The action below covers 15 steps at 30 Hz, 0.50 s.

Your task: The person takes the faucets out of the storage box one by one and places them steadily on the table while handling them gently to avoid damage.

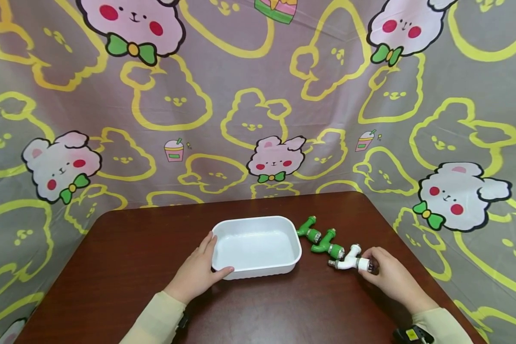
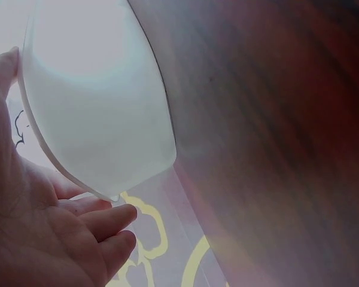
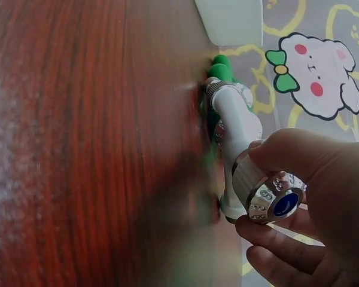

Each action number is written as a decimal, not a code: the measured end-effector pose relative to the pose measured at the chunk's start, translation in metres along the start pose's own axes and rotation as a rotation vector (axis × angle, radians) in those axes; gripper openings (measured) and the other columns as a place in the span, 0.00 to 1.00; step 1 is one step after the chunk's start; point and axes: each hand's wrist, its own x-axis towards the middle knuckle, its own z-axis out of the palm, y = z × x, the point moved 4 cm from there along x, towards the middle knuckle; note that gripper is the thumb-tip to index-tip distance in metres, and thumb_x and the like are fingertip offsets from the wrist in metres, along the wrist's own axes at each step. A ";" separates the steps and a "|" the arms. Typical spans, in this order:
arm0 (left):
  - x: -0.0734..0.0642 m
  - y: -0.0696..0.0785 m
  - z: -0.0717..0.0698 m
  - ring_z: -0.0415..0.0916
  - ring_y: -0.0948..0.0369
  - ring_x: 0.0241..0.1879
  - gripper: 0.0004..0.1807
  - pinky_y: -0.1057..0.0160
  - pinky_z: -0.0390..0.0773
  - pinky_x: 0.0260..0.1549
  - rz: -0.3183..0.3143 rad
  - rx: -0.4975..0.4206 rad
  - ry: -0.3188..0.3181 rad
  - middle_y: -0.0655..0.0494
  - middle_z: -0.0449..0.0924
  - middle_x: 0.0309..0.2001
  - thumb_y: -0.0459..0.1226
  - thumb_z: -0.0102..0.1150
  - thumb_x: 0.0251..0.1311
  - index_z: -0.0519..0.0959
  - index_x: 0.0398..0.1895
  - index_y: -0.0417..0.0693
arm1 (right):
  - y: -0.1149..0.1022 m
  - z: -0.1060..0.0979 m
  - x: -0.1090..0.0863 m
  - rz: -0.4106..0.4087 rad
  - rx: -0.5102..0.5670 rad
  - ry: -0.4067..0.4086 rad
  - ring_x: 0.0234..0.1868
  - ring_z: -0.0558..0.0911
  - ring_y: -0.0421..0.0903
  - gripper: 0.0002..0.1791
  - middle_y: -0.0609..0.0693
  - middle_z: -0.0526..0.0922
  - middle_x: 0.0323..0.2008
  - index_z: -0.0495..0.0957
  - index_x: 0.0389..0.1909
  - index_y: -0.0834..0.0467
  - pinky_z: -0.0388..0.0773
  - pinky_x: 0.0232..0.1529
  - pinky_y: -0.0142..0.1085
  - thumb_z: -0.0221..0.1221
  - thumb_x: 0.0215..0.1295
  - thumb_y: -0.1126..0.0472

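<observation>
A white rectangular basin (image 1: 258,246) sits in the middle of the table in the head view. My left hand (image 1: 198,272) holds its near left corner, thumb over the front rim and fingers along the left side. In the left wrist view, fingertips (image 2: 125,214) lie beneath the basin's rim. To the right, my right hand (image 1: 389,277) pinches a white faucet (image 1: 349,260) by its handle end. Its chrome knob (image 3: 266,203) with a blue cap shows between thumb and fingers. Beyond it lie two green faucets (image 1: 330,246) in a slanting row beside the basin.
The brown wooden table (image 1: 124,267) has rounded far corners. A patterned cloth (image 1: 223,110) with rabbits and yellow outlines hangs behind and on both sides of it. The green faucets lie close to the basin's right wall.
</observation>
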 end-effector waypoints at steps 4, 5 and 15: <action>0.000 0.000 -0.001 0.65 0.35 0.72 0.58 0.40 0.72 0.66 -0.005 -0.008 -0.004 0.35 0.51 0.81 0.63 0.67 0.60 0.57 0.79 0.32 | 0.000 0.000 -0.001 0.000 -0.005 -0.009 0.33 0.71 0.38 0.19 0.44 0.74 0.33 0.77 0.37 0.52 0.70 0.32 0.33 0.79 0.51 0.60; 0.000 0.000 0.000 0.65 0.35 0.72 0.58 0.40 0.72 0.66 -0.006 -0.009 -0.005 0.35 0.51 0.81 0.63 0.67 0.60 0.57 0.79 0.32 | 0.000 0.000 -0.001 -0.001 -0.006 -0.011 0.33 0.70 0.38 0.19 0.44 0.74 0.33 0.77 0.36 0.52 0.70 0.32 0.33 0.79 0.50 0.60; 0.001 -0.001 0.000 0.66 0.35 0.72 0.57 0.40 0.72 0.66 -0.004 -0.007 -0.004 0.35 0.51 0.81 0.63 0.67 0.60 0.57 0.79 0.32 | 0.000 0.000 0.000 -0.010 -0.008 -0.036 0.31 0.69 0.36 0.20 0.43 0.72 0.31 0.75 0.34 0.52 0.67 0.30 0.31 0.79 0.50 0.60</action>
